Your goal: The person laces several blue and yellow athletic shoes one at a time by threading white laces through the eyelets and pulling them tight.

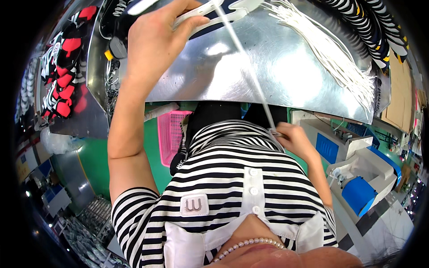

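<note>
My left hand (156,38) is closed on a white and dark navy shoe upper (223,18) at the top of the view, its thumb and fingers pinching the white eyelet strip. From that upper a white shoelace (246,58) runs taut, down across the table edge toward my body. Its lower end is in my right hand (295,139), closed near my waist; the fingertips are partly hidden. To the right of the upper lies a long bundle of white shoelaces (324,53).
The shiny metal table (192,85) spans the front. Red, black and white shoe parts (67,67) stand at the left, striped dark uppers (366,27) at the far right. A pink basket (166,138) sits below the table; a grey and blue machine (359,194) stands to my right.
</note>
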`<action>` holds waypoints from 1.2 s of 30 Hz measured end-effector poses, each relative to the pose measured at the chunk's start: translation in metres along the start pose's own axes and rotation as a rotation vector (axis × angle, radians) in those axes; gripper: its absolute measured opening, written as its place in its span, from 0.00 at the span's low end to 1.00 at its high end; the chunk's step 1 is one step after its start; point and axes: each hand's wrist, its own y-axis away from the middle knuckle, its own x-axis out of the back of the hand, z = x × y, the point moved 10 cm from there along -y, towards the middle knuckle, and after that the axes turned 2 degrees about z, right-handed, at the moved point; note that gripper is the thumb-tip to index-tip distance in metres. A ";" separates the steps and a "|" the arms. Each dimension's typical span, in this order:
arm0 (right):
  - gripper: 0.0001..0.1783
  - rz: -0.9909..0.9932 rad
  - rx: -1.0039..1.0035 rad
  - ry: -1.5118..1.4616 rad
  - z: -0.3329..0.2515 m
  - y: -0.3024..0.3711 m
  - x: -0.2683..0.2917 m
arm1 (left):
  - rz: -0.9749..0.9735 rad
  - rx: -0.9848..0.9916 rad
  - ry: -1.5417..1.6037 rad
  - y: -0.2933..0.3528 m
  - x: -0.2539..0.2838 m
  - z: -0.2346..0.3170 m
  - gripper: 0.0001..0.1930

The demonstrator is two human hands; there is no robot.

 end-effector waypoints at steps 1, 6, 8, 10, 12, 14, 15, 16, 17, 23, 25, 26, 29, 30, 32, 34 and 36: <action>0.08 0.024 -0.044 -0.021 0.007 0.017 0.007 | -0.071 -0.002 -0.035 0.004 -0.010 0.002 0.11; 0.09 0.178 0.019 -0.373 -0.023 0.013 0.032 | -0.421 -0.065 -0.064 0.055 -0.105 0.019 0.16; 0.08 0.300 0.055 -0.415 -0.031 -0.014 0.042 | -0.517 -0.035 -0.047 0.066 -0.125 0.015 0.15; 0.08 0.398 0.000 -0.428 -0.033 -0.047 0.056 | -0.588 0.012 -0.047 0.068 -0.132 0.013 0.15; 0.08 0.456 0.013 -0.546 -0.039 -0.080 0.066 | -0.598 0.007 0.015 0.067 -0.132 0.014 0.15; 0.10 0.540 0.025 -0.615 -0.044 -0.110 0.077 | -0.644 0.076 0.068 0.065 -0.132 0.013 0.15; 0.12 0.607 0.063 -0.609 -0.046 -0.122 0.083 | -0.609 0.083 0.083 0.063 -0.129 0.012 0.16; 0.11 0.638 0.100 -0.644 -0.045 -0.132 0.083 | -0.574 0.095 0.102 0.062 -0.126 0.010 0.16; 0.11 0.636 0.091 -0.653 -0.044 -0.138 0.083 | -0.540 0.105 0.121 0.061 -0.124 0.008 0.16; 0.09 0.691 0.111 -0.652 -0.034 -0.156 0.088 | -0.668 0.071 -0.022 0.048 -0.138 0.024 0.15; 0.12 0.675 0.096 -0.614 -0.033 -0.158 0.088 | -0.731 0.109 -0.096 0.050 -0.151 0.018 0.14; 0.13 0.684 0.085 -0.579 -0.032 -0.156 0.089 | -0.658 0.094 -0.054 0.048 -0.150 0.016 0.12; 0.13 0.644 0.068 -0.575 -0.031 -0.144 0.087 | -0.649 0.178 0.043 0.052 -0.154 0.005 0.12; 0.12 0.630 0.034 -0.575 -0.029 -0.136 0.087 | -0.650 0.194 0.053 0.051 -0.155 0.003 0.13; 0.09 0.558 0.007 -0.516 -0.030 -0.119 0.081 | -0.712 0.252 0.055 0.052 -0.161 -0.005 0.13; 0.09 0.503 0.030 -0.471 -0.032 -0.106 0.068 | -0.739 0.315 0.090 0.052 -0.165 -0.006 0.14; 0.09 0.478 0.060 -0.384 -0.032 -0.102 0.058 | -0.790 0.367 0.084 0.055 -0.168 -0.012 0.14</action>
